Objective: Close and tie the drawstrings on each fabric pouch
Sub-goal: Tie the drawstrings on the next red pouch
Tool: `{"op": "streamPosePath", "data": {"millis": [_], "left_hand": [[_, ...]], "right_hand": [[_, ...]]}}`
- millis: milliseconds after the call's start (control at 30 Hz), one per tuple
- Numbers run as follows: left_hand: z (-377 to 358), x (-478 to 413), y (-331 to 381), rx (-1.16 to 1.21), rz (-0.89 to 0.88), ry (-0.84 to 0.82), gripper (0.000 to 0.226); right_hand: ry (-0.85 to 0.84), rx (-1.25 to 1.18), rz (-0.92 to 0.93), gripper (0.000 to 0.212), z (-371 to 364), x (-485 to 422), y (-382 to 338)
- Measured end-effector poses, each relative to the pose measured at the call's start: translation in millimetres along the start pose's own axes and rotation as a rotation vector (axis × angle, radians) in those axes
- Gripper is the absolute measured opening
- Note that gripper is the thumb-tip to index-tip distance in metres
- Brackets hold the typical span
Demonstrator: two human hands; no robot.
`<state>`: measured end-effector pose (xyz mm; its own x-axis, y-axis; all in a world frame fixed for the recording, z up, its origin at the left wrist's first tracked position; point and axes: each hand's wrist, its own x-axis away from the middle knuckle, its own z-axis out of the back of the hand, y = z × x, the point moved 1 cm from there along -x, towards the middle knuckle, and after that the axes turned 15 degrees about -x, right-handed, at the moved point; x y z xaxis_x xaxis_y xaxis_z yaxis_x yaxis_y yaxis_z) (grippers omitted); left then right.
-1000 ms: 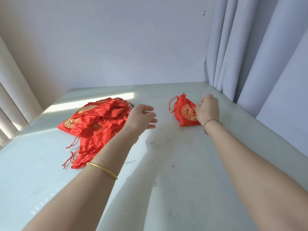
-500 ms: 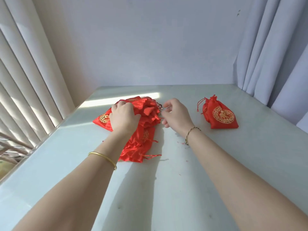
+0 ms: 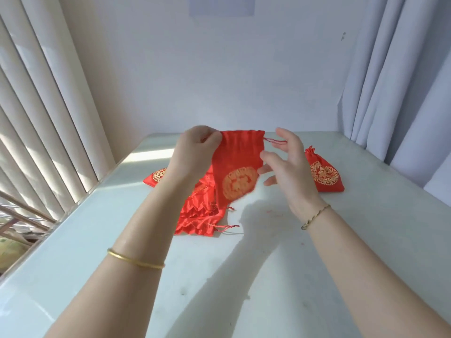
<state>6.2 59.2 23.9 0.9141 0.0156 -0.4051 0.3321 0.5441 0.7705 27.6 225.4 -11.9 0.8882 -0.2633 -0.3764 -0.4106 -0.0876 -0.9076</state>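
Held up in the air over the table point(image 3: 244, 276): a red pouch point(image 3: 238, 167), pinched at its top left corner between thumb and fingers of the left hand point(image 3: 195, 147). Hanging mouth-up, satin-smooth, with a round gold emblem on the front and a lightly gathered top hem. From the top right corner, a thin red drawstring point(image 3: 275, 141) reaching the right hand point(image 3: 285, 164), fingers spread and loosely bent; impossible to tell whether gripping the cord. Beneath, a rumpled pile of pouches point(image 3: 200, 215). Well apart to the right, a cinched pouch point(image 3: 324, 174) lying on the pale glossy top. Vertical blinds point(image 3: 36, 118) on the left, grey curtain point(image 3: 390, 81) on the right.
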Motion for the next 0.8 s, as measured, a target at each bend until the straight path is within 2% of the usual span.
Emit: {"op": "streamPosePath", "data": {"millis": [100, 167, 267, 400, 467, 633, 800], "left_hand": [[-18, 22, -10, 0.184, 0.132, -0.173, 0.028], [-28, 29, -19, 0.166, 0.176, -0.240, 0.024], [-30, 29, -26, 0.090, 0.206, -0.299, 0.022], [-21, 27, -30, -0.058, 0.180, -0.402, 0.014], [-19, 25, -31, -0.100, 0.164, -0.392, 0.012], [-16, 19, -25, -0.290, 0.046, -0.211, 0.015], [-8, 15, -32, -0.336, 0.014, -0.121, 0.024]], "right_hand": [[-0.006, 0.036, -0.032, 0.022, 17, 7, 0], [-0.060, 0.161, -0.055, 0.010, 26, 4, 1], [-0.162, 0.315, -0.083, 0.016, 40, -7, -2], [-0.202, 0.345, -0.108, 0.018, 57, -18, -5], [-0.191, 0.371, -0.114, 0.018, 61, -21, -2], [-0.225, 0.396, -0.176, 0.019, 62, -22, -2], [-0.338, 0.219, -0.314, 0.028, 70, -18, -7]]}}
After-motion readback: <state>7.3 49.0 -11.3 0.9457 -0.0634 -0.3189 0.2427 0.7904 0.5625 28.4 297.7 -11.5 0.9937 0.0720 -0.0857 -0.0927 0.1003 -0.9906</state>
